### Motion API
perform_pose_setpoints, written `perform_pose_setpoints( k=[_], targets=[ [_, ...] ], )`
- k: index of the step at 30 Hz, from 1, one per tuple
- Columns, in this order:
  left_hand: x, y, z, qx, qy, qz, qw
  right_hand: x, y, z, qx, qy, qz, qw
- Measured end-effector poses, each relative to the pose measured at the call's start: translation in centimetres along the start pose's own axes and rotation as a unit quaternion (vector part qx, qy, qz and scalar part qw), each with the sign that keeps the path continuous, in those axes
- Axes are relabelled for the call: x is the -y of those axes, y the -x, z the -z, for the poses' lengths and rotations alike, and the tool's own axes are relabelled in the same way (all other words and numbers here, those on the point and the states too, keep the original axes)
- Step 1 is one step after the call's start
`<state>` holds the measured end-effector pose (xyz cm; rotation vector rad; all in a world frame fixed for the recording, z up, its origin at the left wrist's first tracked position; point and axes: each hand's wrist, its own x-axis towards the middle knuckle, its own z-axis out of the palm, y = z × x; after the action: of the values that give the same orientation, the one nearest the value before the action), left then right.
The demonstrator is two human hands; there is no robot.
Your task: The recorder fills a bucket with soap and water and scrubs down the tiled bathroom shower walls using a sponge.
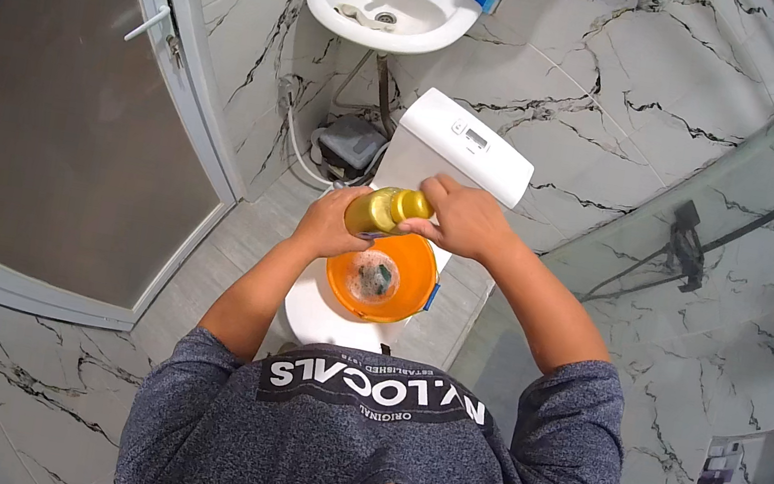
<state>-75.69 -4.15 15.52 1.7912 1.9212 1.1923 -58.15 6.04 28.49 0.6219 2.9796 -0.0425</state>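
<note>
A gold plastic bottle (pixel 370 213) lies tilted in my left hand (pixel 329 221), its cap end towards the right. My right hand (pixel 463 216) has its thumb and fingers on the gold cap (pixel 413 207), which sits at the bottle's neck. Just below the bottle stands an orange bucket (pixel 418 285) with a blue handle grip (pixel 431 297). Foamy liquid (pixel 374 276) covers its bottom, with something dark green in it that I cannot make out. The bucket rests on the white toilet lid (pixel 315 314).
Behind the bucket rises the toilet's white cistern (pixel 459 143). A washbasin (pixel 394 4) hangs on the marbled wall, a grey lidded bin (pixel 350 141) beneath it. To the left is a door (pixel 73 116) with a white handle (pixel 148 24). A glass shower panel (pixel 662 232) stands at right.
</note>
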Motion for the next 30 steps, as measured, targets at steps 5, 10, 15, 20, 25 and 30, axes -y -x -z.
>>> perform_pose_setpoints(
  k=[5, 10, 15, 20, 25, 30],
  targets=[
    [-0.6, 0.1, -0.7, 0.038, 0.036, -0.006, 0.999, -1.2, 0.9, -2.8, -0.163, 0.007, 0.153, 0.975],
    [-1.5, 0.5, -1.9, 0.046, -0.032, -0.002, 0.998, -1.0, -0.1, -4.0, 0.075, -0.114, -0.171, 0.976],
    [-1.7, -0.6, -3.2, 0.059, 0.202, 0.061, 0.976, -6.5, 0.8, -9.6, -0.146, -0.56, -0.058, 0.814],
    [-3.3, -2.5, -5.7, 0.13, 0.491, 0.1, 0.856, -3.5, 2.7, -14.4, -0.132, -0.683, 0.023, 0.718],
    [-5.6, -6.8, -8.9, 0.174, 0.42, 0.077, 0.887, -6.5, 3.6, -16.6, -0.145, -0.737, -0.015, 0.66],
    [-6.3, -9.6, -11.6, 0.155, 0.369, 0.061, 0.914, -9.9, 3.1, -18.0, -0.257, -0.825, -0.042, 0.502]
  ],
)
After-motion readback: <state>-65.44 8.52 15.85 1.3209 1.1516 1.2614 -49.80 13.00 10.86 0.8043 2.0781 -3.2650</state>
